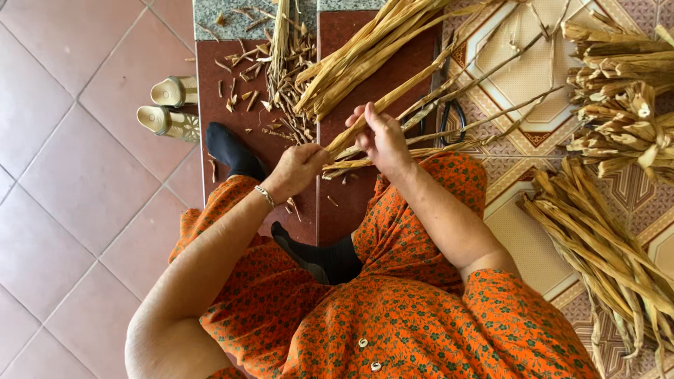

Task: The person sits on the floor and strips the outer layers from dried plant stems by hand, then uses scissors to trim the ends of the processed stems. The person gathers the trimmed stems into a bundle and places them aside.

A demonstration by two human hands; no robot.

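Seen from above, a seated person's left hand [298, 168] is closed around the near ends of long dried plant strips [393, 112], which fan away across the floor. The right hand [382, 137] pinches one strip just beyond. Cut scraps [281, 77] lie nearby, black-handled scissors [453, 119] beside the strips.

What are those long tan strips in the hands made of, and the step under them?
The strips look like dried plant stalks or leaves: matte, straw-coloured, fibrous, splitting lengthwise. The step looks like polished red-brown stone or tile, smooth with a slight sheen; which one is hard to tell.
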